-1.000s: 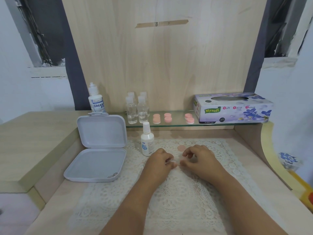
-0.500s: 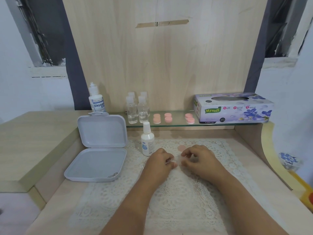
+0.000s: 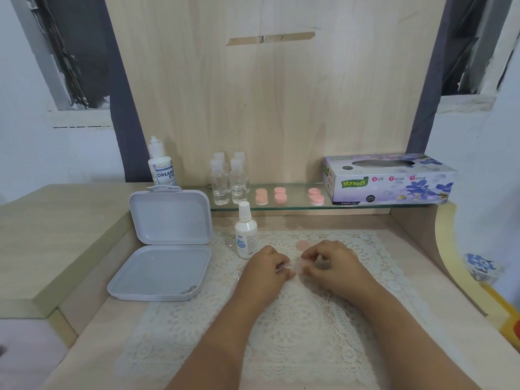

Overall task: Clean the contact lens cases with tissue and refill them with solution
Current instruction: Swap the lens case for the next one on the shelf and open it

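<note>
Pink cap (image 3: 302,245) lies just beyond both hands' curled fingers (image 3: 309,256)

Whatever the left hand (image 3: 267,267) and right hand (image 3: 329,263) pinch is hidden.

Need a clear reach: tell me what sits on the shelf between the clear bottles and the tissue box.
Head view: three pink lens cases between the bottles and tissue box.

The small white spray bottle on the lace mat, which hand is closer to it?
Left. The left hand lies just right of the spray bottle, near its base. The right hand is farther right, beyond the left hand.
</note>
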`<state>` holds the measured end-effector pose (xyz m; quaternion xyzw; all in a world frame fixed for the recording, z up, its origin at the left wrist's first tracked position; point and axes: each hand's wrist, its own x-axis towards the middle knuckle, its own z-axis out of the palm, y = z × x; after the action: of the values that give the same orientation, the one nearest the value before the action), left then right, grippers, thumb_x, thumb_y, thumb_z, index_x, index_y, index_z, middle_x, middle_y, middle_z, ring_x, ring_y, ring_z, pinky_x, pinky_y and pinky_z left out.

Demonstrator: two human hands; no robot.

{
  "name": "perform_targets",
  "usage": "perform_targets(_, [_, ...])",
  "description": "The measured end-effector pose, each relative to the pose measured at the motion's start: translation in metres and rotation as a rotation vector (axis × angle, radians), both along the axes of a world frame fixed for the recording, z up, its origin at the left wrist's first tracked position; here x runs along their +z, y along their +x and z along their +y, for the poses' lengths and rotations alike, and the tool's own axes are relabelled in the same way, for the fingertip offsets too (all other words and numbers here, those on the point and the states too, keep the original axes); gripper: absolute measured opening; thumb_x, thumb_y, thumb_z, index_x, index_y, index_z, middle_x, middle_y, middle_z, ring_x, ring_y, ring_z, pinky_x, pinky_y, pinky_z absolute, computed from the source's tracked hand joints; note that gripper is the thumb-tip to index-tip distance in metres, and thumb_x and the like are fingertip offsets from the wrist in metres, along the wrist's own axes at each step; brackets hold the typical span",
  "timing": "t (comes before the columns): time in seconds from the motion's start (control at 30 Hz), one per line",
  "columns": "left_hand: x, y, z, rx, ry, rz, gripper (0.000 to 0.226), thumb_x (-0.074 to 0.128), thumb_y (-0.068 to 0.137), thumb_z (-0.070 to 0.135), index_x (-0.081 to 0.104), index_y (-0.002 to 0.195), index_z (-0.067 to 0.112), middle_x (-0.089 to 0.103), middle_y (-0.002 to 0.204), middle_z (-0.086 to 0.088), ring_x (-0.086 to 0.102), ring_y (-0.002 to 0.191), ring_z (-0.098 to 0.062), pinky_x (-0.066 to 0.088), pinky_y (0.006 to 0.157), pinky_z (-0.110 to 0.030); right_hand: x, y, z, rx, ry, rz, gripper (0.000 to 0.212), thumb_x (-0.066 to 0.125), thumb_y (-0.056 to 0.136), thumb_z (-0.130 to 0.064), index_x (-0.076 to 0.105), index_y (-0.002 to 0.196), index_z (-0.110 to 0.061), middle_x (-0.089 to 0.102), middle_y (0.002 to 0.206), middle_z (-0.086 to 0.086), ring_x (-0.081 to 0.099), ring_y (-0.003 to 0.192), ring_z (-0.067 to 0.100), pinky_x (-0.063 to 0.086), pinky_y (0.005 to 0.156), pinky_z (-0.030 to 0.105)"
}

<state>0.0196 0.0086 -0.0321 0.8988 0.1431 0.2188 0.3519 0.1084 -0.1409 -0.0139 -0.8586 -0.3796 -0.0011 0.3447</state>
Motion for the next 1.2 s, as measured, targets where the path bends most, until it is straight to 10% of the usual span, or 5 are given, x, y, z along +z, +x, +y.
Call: perform_targets(1.2, [0.0006, -0.0002, 0.0002, -0.004, 0.011, 0.003, 0.030, 0.068, 0.087, 0.025, 0.067, 0.114, 0.013, 0.053, 0.100, 0.007, 0.052, 0.094, -0.009, 0.038, 0.083, -0.018, 0.0031, -0.0024, -0.0035, -0.065, -0.016, 0.029, 0.035, 0.076, 0.074, -0.047, 0.065, 0.104, -0.034, 0.056, 0.087, -0.023, 0.046, 0.097, 0.002, 0.038, 0.095, 0.032])
